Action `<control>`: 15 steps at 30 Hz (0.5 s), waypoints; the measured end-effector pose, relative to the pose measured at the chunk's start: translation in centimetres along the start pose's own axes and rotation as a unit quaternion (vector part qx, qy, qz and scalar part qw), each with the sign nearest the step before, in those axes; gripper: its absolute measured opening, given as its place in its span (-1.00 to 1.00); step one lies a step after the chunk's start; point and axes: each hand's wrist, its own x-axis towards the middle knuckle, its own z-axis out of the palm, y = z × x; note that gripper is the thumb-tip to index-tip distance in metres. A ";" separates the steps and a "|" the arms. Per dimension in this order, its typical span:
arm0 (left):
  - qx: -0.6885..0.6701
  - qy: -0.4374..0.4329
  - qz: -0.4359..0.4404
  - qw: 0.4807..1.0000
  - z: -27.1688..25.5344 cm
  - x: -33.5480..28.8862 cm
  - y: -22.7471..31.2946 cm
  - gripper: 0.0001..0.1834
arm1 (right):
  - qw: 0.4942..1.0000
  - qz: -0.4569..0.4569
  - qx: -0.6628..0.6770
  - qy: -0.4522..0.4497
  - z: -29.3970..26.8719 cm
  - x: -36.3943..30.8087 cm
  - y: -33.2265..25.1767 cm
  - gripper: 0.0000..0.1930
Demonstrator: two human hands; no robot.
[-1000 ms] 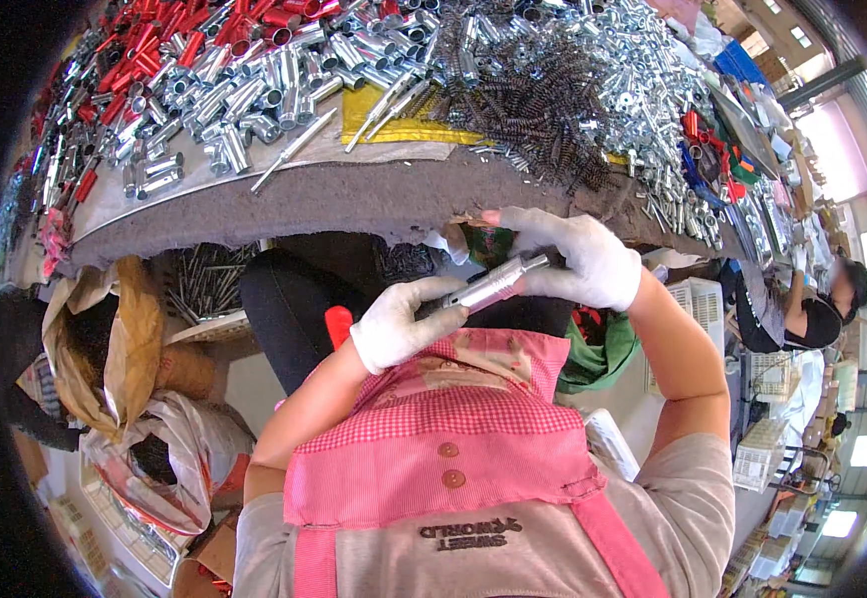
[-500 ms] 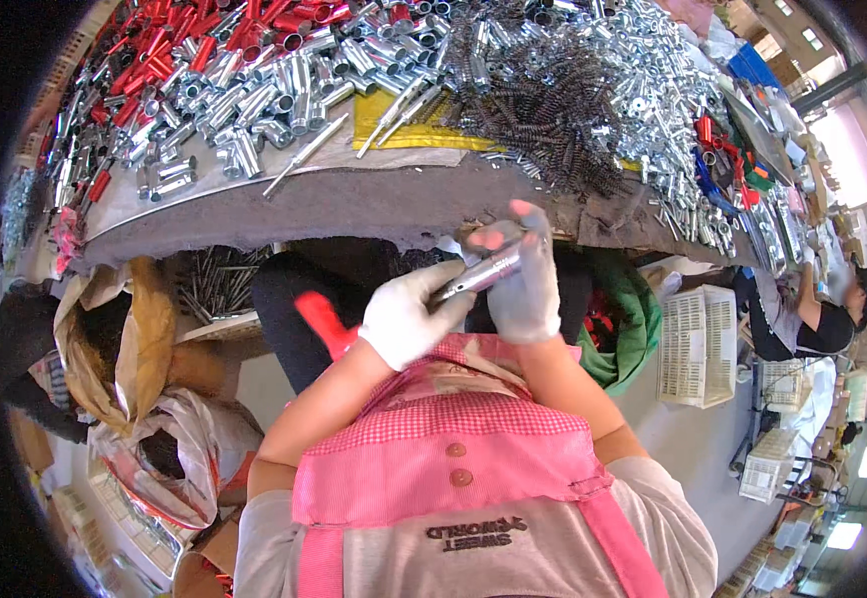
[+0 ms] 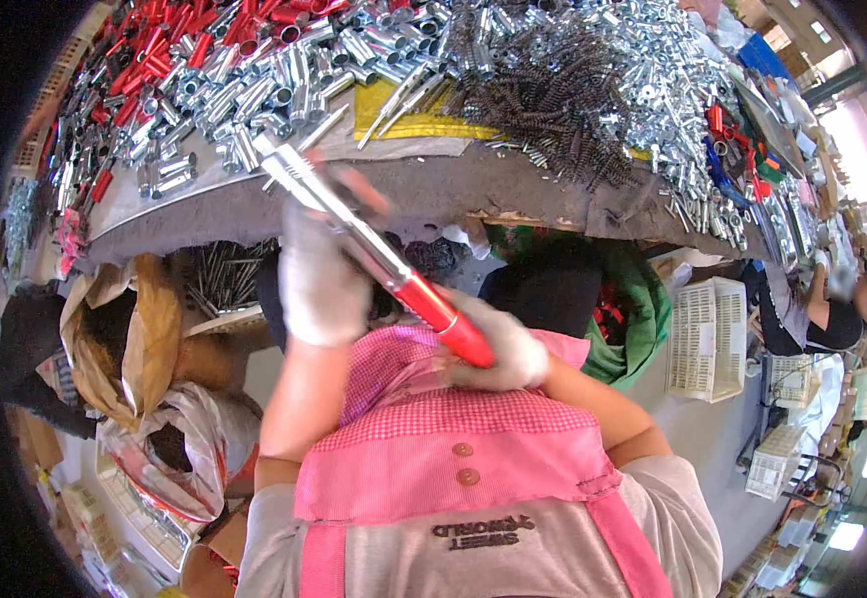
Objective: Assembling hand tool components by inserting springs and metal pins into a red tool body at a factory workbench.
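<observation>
A long chrome tube with a red end [image 3: 379, 257] slants across in front of my apron, its silver end up at the left over the table edge. My left hand [image 3: 322, 284], in a white glove and blurred by motion, is closed round its chrome middle. At the lower right, the red end rests in my gloved right hand [image 3: 505, 351], whose fingers are partly hidden beneath it. Beyond the silver end lie loose chrome tubes [image 3: 244, 149] on the table.
The table holds heaps of red tubes [image 3: 159, 62], dark coil springs [image 3: 553, 95] and small silver parts [image 3: 653, 60]. Below stand a tan sack [image 3: 149, 329], a green sack [image 3: 643, 344] and a white plastic crate [image 3: 705, 344]. A person [image 3: 832, 309] sits at the far right.
The tube has swung round, its silver end now up left and red end down right. My left hand moved left and up; my right hand came down to the red end.
</observation>
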 end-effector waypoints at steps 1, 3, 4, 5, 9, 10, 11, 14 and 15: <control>-0.142 0.057 -0.013 0.988 0.1 1.5 1.5 -0.49 | 0.998 0.053 0.024 -0.003 -0.8 -1.6 -0.2 -0.12; -0.185 0.108 -0.067 0.974 -4.9 3.4 1.3 -0.66 | 0.990 0.088 0.046 0.096 -1.8 -4.1 -0.8 -0.38; -0.205 0.088 -0.112 0.968 -8.8 3.6 -0.3 -0.73 | 0.989 0.119 0.032 0.082 -2.3 -4.0 -1.6 -0.41; -0.174 0.216 -0.120 0.953 -7.6 2.7 -2.2 -0.82 | 0.985 0.156 0.015 0.075 -2.7 -3.7 -2.2 -0.45; -0.232 0.251 -0.170 0.924 -6.5 1.7 -4.6 -0.91 | 0.990 0.059 -0.067 0.108 -1.8 -2.9 -1.6 -0.49; -0.201 0.280 -0.168 0.924 -6.8 1.5 -5.1 -0.90 | 0.987 0.100 -0.053 0.110 -2.4 -3.3 -1.0 -0.49; -0.168 0.307 -0.167 0.922 -7.1 1.3 -5.7 -0.89 | 0.983 0.142 -0.039 0.113 -2.8 -3.6 -0.1 -0.48; -0.134 0.425 -0.330 0.832 -14.8 0.1 -15.6 -0.78 | 0.972 0.212 -0.056 0.084 -0.9 -2.9 3.9 -0.47; -0.224 0.425 -0.392 0.785 -17.6 -1.1 -19.9 -0.89 | 0.969 0.191 -0.149 0.054 0.2 -2.2 5.1 -0.46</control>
